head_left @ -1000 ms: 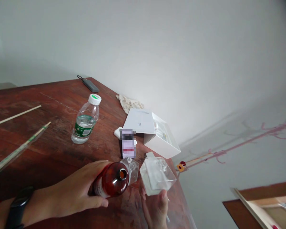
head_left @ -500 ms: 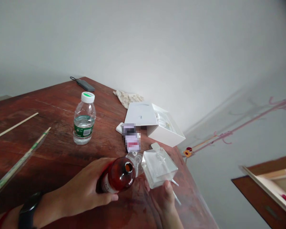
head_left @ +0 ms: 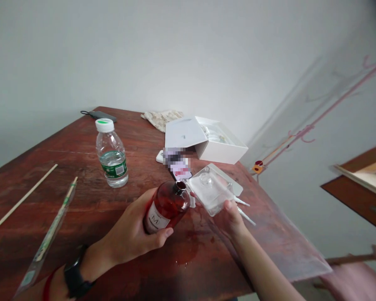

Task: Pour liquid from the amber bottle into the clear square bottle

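Observation:
My left hand point(head_left: 128, 236) is wrapped round an amber bottle point(head_left: 172, 202) with a white label. The bottle leans a little to the right, its mouth uncapped. In my right hand point(head_left: 230, 219) is a clear square plastic container point(head_left: 208, 192), gripped by its near edge and tilted. One corner of the container is at the bottle's mouth; whether they touch I cannot tell. Behind the container lies a flat clear lid-like piece point(head_left: 236, 184), and two thin white sticks point(head_left: 246, 215) poke out beyond my right hand. Wet drops point(head_left: 183, 263) show on the wood below.
A half-full water bottle point(head_left: 113, 167) stands left on the wooden table point(head_left: 81, 209). Chopsticks point(head_left: 58, 219), one in a wrapper, lie at far left. Behind my hands are a phone point(head_left: 181, 169), a white open box point(head_left: 222, 150), a cloth point(head_left: 163, 120) and a grey device point(head_left: 103, 115).
The container has been tipped, and its corner has come over to the amber bottle's mouth. The bottle has turned so its label faces me more. The view has shifted somewhat.

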Demonstrator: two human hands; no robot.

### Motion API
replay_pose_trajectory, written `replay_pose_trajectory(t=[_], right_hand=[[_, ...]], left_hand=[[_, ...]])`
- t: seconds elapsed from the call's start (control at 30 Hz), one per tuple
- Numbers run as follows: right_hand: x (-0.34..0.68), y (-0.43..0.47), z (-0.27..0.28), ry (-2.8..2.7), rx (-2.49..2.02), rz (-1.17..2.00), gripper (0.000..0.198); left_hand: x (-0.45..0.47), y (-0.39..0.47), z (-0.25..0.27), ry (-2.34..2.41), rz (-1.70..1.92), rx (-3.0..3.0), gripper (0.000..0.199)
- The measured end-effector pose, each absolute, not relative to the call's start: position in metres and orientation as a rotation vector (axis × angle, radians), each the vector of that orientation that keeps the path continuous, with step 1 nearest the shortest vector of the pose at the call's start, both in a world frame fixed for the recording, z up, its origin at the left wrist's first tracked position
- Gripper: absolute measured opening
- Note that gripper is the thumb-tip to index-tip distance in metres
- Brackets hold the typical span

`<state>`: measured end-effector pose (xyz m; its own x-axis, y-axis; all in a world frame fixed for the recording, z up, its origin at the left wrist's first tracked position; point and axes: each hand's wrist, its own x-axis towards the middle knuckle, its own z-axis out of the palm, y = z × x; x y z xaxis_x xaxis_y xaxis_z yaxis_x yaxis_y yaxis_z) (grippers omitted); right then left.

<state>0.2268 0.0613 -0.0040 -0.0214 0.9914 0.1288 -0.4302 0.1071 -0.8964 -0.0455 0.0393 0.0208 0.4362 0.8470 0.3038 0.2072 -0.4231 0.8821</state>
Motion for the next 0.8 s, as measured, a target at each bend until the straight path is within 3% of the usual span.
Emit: replay_pose_trajectory(t=[0.8], right_hand=[[0.235,0.075,-0.004,-1.144,-0.675,1.322,0.085]], left_hand=[[-0.048,0.042,0.003,0.884,1.133,2.034,0.073]])
